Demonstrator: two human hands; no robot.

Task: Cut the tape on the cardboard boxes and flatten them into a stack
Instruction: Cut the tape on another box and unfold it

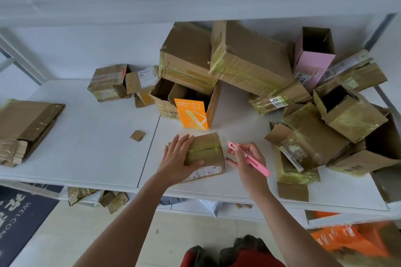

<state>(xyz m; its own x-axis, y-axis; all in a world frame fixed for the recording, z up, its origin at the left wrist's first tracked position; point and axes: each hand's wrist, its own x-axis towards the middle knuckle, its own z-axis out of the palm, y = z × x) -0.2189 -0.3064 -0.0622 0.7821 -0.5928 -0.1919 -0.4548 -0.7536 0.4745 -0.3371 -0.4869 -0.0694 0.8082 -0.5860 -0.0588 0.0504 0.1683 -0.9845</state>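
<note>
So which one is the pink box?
Look at the white table, then the heap of brown boxes at its far right. The pink box stands upright at the back of that heap, its top open and dark inside, the only pink one.

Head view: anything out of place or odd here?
Yes. A cardboard scrap lies loose on the white table, apart from the flattened stack. More taped cardboard pieces sit below the table's front edge, possibly fallen. Unflattened boxes are heaped askew at right.

"WELCO" in white capitals on dark grey floor mat [19, 219], "12" on white label of tape-wrapped flat brown cardboard box [269, 103], other labels illegible
</note>
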